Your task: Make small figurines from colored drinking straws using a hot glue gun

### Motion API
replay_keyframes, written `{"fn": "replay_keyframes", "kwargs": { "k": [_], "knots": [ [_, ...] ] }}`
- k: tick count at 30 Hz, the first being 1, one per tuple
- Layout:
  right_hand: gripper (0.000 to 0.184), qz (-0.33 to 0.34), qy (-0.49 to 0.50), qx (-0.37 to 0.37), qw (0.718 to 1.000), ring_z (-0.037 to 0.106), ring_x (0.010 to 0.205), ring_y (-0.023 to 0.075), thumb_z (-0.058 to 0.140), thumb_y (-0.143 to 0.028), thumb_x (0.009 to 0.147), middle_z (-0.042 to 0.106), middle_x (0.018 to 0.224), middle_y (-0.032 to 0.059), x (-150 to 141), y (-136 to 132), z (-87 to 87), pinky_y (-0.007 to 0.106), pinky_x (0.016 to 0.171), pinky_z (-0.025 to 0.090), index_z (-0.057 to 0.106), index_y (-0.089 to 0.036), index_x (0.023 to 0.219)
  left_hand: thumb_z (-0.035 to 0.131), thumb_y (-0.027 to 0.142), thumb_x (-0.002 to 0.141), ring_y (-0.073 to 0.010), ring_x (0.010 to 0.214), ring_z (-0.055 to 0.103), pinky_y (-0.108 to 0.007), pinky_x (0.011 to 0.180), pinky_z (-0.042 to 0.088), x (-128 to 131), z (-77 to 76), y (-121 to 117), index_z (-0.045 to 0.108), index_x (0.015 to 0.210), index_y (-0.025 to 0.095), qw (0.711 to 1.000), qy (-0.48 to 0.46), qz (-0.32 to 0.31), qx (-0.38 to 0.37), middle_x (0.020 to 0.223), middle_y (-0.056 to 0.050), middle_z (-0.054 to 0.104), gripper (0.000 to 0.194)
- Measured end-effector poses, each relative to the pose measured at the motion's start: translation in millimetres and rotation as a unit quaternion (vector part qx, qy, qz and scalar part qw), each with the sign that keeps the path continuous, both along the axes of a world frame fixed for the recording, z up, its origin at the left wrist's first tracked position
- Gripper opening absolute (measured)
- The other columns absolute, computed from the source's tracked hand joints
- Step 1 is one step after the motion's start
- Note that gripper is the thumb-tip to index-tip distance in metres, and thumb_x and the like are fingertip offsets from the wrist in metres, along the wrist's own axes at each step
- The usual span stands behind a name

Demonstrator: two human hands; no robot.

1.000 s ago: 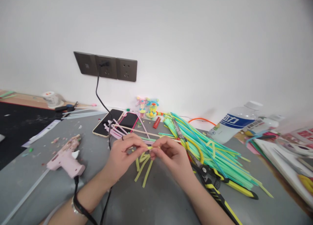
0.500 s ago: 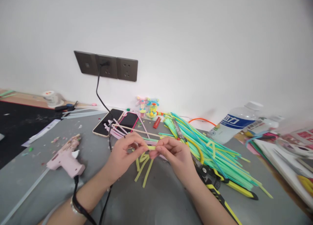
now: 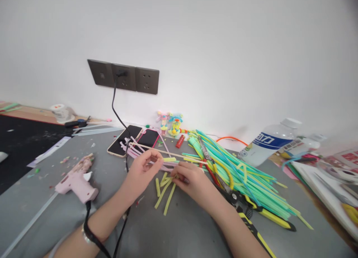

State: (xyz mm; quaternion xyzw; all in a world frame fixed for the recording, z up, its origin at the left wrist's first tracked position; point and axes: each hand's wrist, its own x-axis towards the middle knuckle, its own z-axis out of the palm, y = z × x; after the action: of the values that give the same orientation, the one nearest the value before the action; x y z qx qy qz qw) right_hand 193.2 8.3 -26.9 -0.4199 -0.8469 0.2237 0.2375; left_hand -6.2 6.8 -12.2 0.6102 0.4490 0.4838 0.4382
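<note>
Between the thumb and fingers of my left hand is a short yellow pipe cleaner piece, which points to the right. My right hand has come down on a little pile of cut yellow pipe cleaner pieces on the grey table. Its thumb and fingers pinch at the upper end of one piece, partly hidden by the fingers. Behind the hands lie pink pipe cleaners and a thin pale stick.
A pink glue gun lies at left, its black cord crossing under my left forearm. Two phones and small figures are at the back. To the right are green pipe cleaners, pliers and a tilted bottle.
My hands have come apart. The left keeps the short yellow piece and has risen slightly; the right has let go of it and moved down to the pile.
</note>
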Motion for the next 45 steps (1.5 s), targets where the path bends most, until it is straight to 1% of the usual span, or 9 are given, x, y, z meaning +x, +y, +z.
{"fn": "replay_keyframes", "kwargs": {
  "k": [5, 11, 16, 20, 25, 30, 35, 39, 45],
  "knots": [
    [0.023, 0.017, -0.028, 0.007, 0.999, 0.060, 0.076, 0.0180, 0.063, 0.003, 0.080, 0.064, 0.081, 0.0021, 2.0, 2.8, -3.4, 0.026, 0.067, 0.042, 0.064, -0.020, 0.082, 0.059, 0.027, 0.085, -0.0150, 0.073, 0.061, -0.022, 0.061, 0.049, 1.9, -4.1, 0.3, 0.063, 0.083, 0.018, 0.999, 0.047, 0.001, -0.007, 0.079, -0.001, 0.064, 0.010],
    [0.022, 0.033, 0.003, 0.033, 0.999, 0.054, 0.074, 0.0166, 0.056, 0.001, 0.087, 0.058, 0.077, -0.0001, 5.0, -0.6, 13.6, 0.027, 0.070, 0.040, 0.061, -0.021, 0.084, 0.055, 0.024, 0.084, -0.0144, 0.069, 0.063, -0.022, 0.058, 0.048, 1.2, -6.0, 0.6, 0.064, 0.083, 0.018, 0.993, 0.112, 0.004, 0.026, 0.080, -0.002, 0.067, 0.011],
    [0.010, -0.041, 0.107, 0.063, 0.991, 0.049, 0.063, 0.0147, 0.056, -0.016, 0.094, 0.051, 0.068, -0.0024, 8.5, -3.6, 18.5, 0.026, 0.059, 0.035, 0.056, -0.022, 0.085, 0.053, 0.025, 0.085, -0.0147, 0.066, 0.061, -0.022, 0.056, 0.045, 0.8, -9.8, 0.9, 0.064, 0.085, 0.017, 0.988, 0.151, 0.002, 0.017, 0.078, -0.002, 0.067, 0.013],
    [0.022, -0.138, 0.272, 0.005, 0.952, 0.037, 0.050, 0.0126, 0.052, -0.034, 0.099, 0.038, 0.060, -0.0057, 7.4, -3.7, 16.3, 0.026, 0.048, 0.029, 0.048, -0.023, 0.079, 0.055, 0.024, 0.087, -0.0137, 0.060, 0.057, -0.022, 0.054, 0.038, 1.1, -10.6, -2.0, 0.066, 0.081, 0.018, 0.976, 0.215, -0.035, 0.012, 0.067, 0.001, 0.064, 0.014],
    [0.032, -0.160, 0.437, -0.150, 0.872, 0.028, 0.041, 0.0095, 0.057, -0.053, 0.093, 0.036, 0.050, -0.0100, 3.2, -1.5, 17.1, 0.023, 0.041, 0.024, 0.049, -0.024, 0.083, 0.059, 0.022, 0.086, -0.0137, 0.061, 0.057, -0.023, 0.057, 0.037, 2.0, -10.2, -4.8, 0.071, 0.075, 0.019, 0.960, 0.263, -0.089, 0.024, 0.068, 0.000, 0.069, 0.017],
    [0.035, -0.147, 0.477, -0.230, 0.835, 0.045, 0.045, 0.0111, 0.065, -0.054, 0.088, 0.050, 0.052, -0.0068, -0.4, 0.4, 16.4, 0.023, 0.045, 0.038, 0.052, -0.023, 0.082, 0.063, 0.020, 0.086, -0.0140, 0.064, 0.060, -0.022, 0.057, 0.039, 2.9, -10.3, -3.5, 0.076, 0.082, 0.021, 0.967, 0.221, -0.116, 0.043, 0.079, -0.001, 0.075, 0.013],
    [0.039, -0.123, 0.518, -0.274, 0.801, 0.059, 0.060, 0.0138, 0.077, -0.052, 0.078, 0.062, 0.063, -0.0029, -2.7, -0.6, 17.0, 0.024, 0.056, 0.046, 0.053, -0.022, 0.081, 0.068, 0.021, 0.084, -0.0132, 0.063, 0.060, -0.022, 0.058, 0.043, 2.8, -7.3, -3.9, 0.075, 0.087, 0.020, 0.985, 0.150, -0.062, 0.057, 0.084, -0.002, 0.077, 0.008],
    [0.035, -0.117, 0.502, -0.291, 0.806, 0.060, 0.065, 0.0137, 0.078, -0.047, 0.079, 0.065, 0.067, -0.0012, -1.6, -2.9, 17.3, 0.023, 0.061, 0.044, 0.054, -0.021, 0.080, 0.070, 0.021, 0.081, -0.0130, 0.062, 0.061, -0.021, 0.056, 0.046, 3.4, -3.3, -4.3, 0.073, 0.084, 0.019, 0.995, 0.088, -0.028, 0.045, 0.079, -0.002, 0.076, 0.005],
    [0.030, -0.097, 0.470, -0.285, 0.830, 0.055, 0.064, 0.0130, 0.078, -0.043, 0.080, 0.060, 0.068, -0.0016, -1.7, -2.5, 14.1, 0.023, 0.061, 0.044, 0.059, -0.020, 0.077, 0.070, 0.022, 0.080, -0.0133, 0.063, 0.062, -0.021, 0.056, 0.047, 3.1, -0.7, -4.9, 0.073, 0.083, 0.018, 0.998, 0.048, -0.007, 0.043, 0.075, -0.001, 0.073, 0.006]
  ]
}}
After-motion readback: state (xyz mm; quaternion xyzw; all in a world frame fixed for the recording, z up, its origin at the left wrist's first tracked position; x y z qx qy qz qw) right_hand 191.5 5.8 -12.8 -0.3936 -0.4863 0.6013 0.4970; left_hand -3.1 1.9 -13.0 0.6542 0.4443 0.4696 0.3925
